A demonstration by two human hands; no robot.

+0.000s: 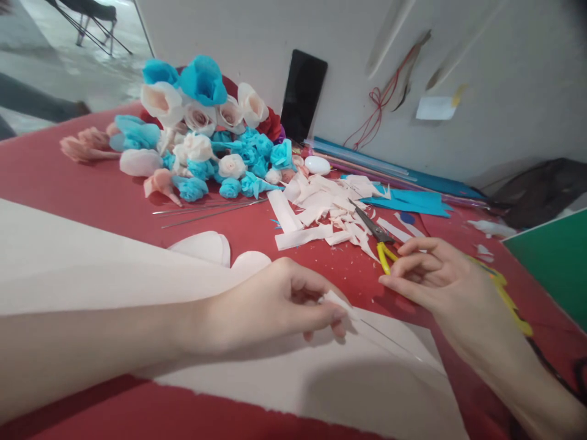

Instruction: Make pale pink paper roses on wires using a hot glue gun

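Observation:
My left hand (279,305) is closed in a pinch on a small pale paper strip (338,300) with a thin wire (394,341) running out of it to the lower right. Below that hand lies a large sheet of pale crepe paper (257,373). My right hand (440,281) has its fingers curled at the yellow handles of a pair of scissors (376,231), thumb below and fingers above. The dark blades point away, over a heap of pale paper scraps (316,205). Rounded pale paper petals (202,247) lie beyond my left wrist.
Blue, white and pink paper flowers (206,140) are piled at the back left, with several bare wires (211,211) in front. A phone (303,95) leans against the wall. Blue paper strips (408,200) lie at the back right; a green board (554,263) stands at right.

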